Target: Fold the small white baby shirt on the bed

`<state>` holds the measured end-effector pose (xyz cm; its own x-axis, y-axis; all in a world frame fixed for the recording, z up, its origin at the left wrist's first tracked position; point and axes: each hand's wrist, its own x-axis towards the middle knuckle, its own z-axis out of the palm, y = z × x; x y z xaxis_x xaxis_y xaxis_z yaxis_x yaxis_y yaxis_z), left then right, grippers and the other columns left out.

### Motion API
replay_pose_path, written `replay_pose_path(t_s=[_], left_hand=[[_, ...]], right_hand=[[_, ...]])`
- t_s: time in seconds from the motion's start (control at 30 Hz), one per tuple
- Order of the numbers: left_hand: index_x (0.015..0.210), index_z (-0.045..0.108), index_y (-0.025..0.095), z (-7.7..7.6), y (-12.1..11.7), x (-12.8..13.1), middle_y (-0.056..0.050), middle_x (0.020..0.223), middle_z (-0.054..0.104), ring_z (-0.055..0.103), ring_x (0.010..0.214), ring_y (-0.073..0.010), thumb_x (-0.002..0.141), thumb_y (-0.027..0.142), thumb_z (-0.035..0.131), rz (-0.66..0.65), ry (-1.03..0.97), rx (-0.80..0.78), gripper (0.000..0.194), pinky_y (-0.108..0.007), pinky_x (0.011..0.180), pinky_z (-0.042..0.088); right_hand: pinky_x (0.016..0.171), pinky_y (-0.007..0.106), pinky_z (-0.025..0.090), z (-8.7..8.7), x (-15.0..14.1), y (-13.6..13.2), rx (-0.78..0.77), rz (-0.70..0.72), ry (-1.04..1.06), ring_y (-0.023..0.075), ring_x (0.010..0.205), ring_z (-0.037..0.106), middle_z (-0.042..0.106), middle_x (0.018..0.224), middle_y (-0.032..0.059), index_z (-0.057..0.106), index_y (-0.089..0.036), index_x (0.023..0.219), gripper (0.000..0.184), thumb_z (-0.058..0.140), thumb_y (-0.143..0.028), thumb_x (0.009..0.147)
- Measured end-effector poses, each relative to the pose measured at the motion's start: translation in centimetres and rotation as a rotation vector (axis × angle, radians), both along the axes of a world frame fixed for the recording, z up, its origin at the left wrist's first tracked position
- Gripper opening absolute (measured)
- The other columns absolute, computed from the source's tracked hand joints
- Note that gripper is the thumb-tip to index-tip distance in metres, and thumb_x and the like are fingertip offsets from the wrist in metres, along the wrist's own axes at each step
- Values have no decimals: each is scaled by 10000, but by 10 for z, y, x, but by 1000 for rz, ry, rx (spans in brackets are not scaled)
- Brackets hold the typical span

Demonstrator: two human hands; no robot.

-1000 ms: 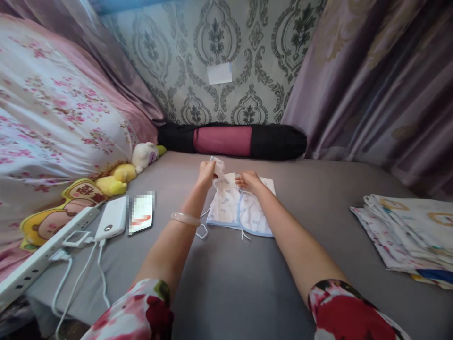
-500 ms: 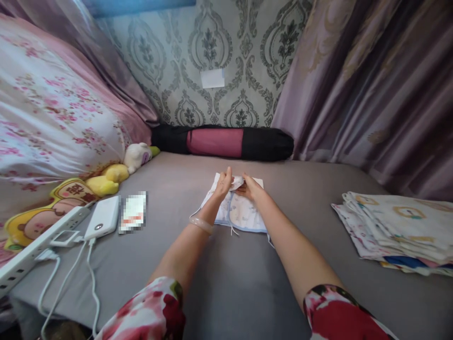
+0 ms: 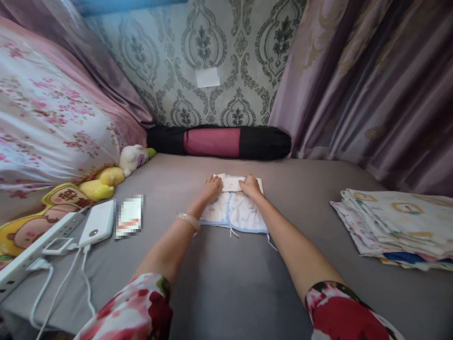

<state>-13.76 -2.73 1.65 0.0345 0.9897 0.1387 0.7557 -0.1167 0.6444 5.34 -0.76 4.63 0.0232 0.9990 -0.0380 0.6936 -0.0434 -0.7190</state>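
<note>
A small white baby shirt (image 3: 247, 211) with pale prints, blue trim and thin white ties lies on the grey sheet in front of me. Its far part is turned over into a flat white band. My left hand (image 3: 212, 187) lies with outstretched fingers on the left end of that band. At the right end, my right hand (image 3: 251, 185) grips the folded cloth, thumb on top and the other fingers mostly hidden behind it.
Folded printed cloths (image 3: 396, 226) form a stack at the right. On the left are a power strip (image 3: 38, 252), a white power bank (image 3: 97, 222) with cables, a blurred card (image 3: 129, 216) and plush toys (image 3: 97, 189). A black-and-pink roll (image 3: 212, 141) lies along the wall.
The raised fold between my hands now lies flat as a band on the shirt. My left hand has moved left and down onto the cloth; my right hand has turned palm down.
</note>
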Motion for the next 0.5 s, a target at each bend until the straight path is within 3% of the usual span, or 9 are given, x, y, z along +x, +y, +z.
replay_pose_path(t_s=[0.1,0.23,0.37,0.5], left_hand=[[1253,514,188,-4,-5,-8,-136,1501,377,191,1447,-309,943,316,404,-39,195,-46,353,-563,1146,124],[1370,434,186,3,-3,-3,-140,1526,336,167,1458,-292,982,350,311,-48,354,-11,439,-559,1155,113],[1404,416,181,12,-3,21,-114,1511,375,219,1447,-252,997,352,272,-104,427,112,464,-490,1172,163],[1419,406,107,9,-10,33,-129,1512,367,241,1439,-252,1002,326,227,-143,546,102,504,-434,1178,191]], right_hand=[[917,307,431,0,5,-5,60,97,-228,255,1122,574,646,1170,128,520,-142,1292,408,551,-286,912],[954,321,392,3,4,-18,186,95,-404,254,1157,530,595,1245,145,539,-136,1267,348,451,-270,957],[1112,448,214,0,-6,-33,364,255,-515,279,1358,317,416,1468,120,470,-174,1385,426,339,-277,993],[1121,592,105,-12,-11,-40,286,367,-569,310,1433,146,269,1561,73,354,-245,1480,488,289,-337,1005]])
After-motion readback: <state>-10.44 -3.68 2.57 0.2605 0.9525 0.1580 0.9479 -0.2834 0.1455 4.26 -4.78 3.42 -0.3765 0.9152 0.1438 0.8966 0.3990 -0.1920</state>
